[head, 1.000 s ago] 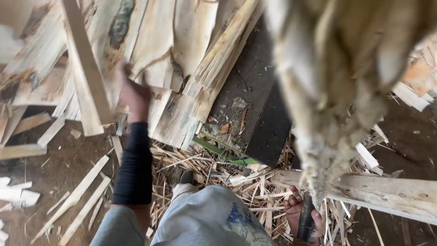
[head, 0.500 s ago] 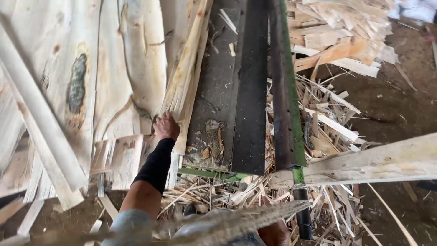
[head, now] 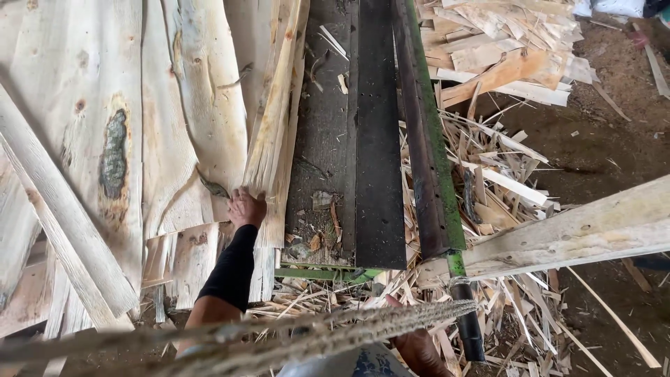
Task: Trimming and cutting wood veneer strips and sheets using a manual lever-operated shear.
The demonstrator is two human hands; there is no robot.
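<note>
My left hand (head: 246, 207), in a black sleeve, grips the near end of a stack of thin pale wood veneer sheets (head: 276, 119) lying along the left edge of a dark metal machine bed (head: 349, 139). My right hand (head: 419, 348) is low at the bottom edge beside a black lever handle (head: 469, 328) on a green metal bar (head: 436, 139). A rough rope (head: 279, 335) partly hides that hand, and its fingers are not visible.
Wide veneer sheets with dark knots (head: 105, 153) cover the left. A pale plank (head: 586, 230) juts in from the right. Splintered wood scraps (head: 488, 181) litter the dirt floor (head: 600, 139), with more offcuts piled at top right (head: 502, 42).
The view has swung from a blurred close rope to the machine bed. My left hand has shifted from the wide sheets rightwards onto the veneer stack beside the bed.
</note>
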